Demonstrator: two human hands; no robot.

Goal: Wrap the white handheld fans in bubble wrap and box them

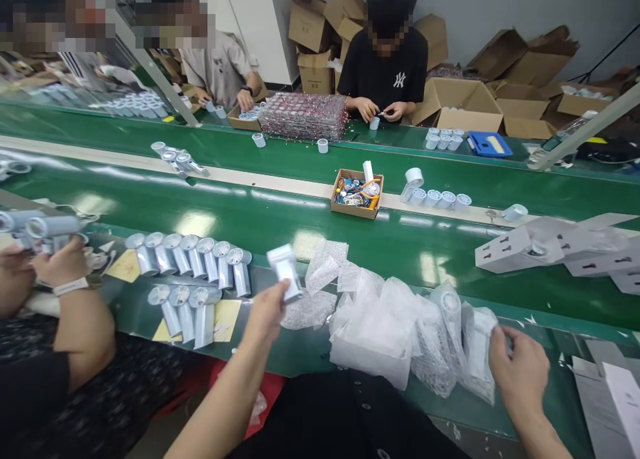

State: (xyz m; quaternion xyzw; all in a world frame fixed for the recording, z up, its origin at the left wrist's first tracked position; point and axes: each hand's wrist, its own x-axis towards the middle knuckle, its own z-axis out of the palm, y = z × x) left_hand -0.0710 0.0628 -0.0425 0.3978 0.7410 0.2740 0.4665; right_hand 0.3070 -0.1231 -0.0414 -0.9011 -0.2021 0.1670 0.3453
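Note:
My left hand (pixel 270 309) is closed around a small pale blue-white piece with a flat, roughly rectangular face (pixel 285 266), held above the bench; its exact kind is unclear. My right hand (pixel 520 369) has curled fingers, with thumb and forefinger at the edge of a bubble-wrap bag (pixel 480 349) that has a white item inside. Between my hands lies a stack of white foam sleeves (pixel 373 326), beside another filled bubble-wrap bag (pixel 435 352). Loose bubble wrap (pixel 310 309) lies just right of my left hand.
Silver-blue hair dryer bodies (pixel 193 252) stand in rows at left, near a co-worker's hands (pixel 63 266). Beyond runs a green conveyor (pixel 270 216) with a small parts box (pixel 355 212) on its far strip. White printed cartons (pixel 520 246) lie at right. Co-workers sit opposite.

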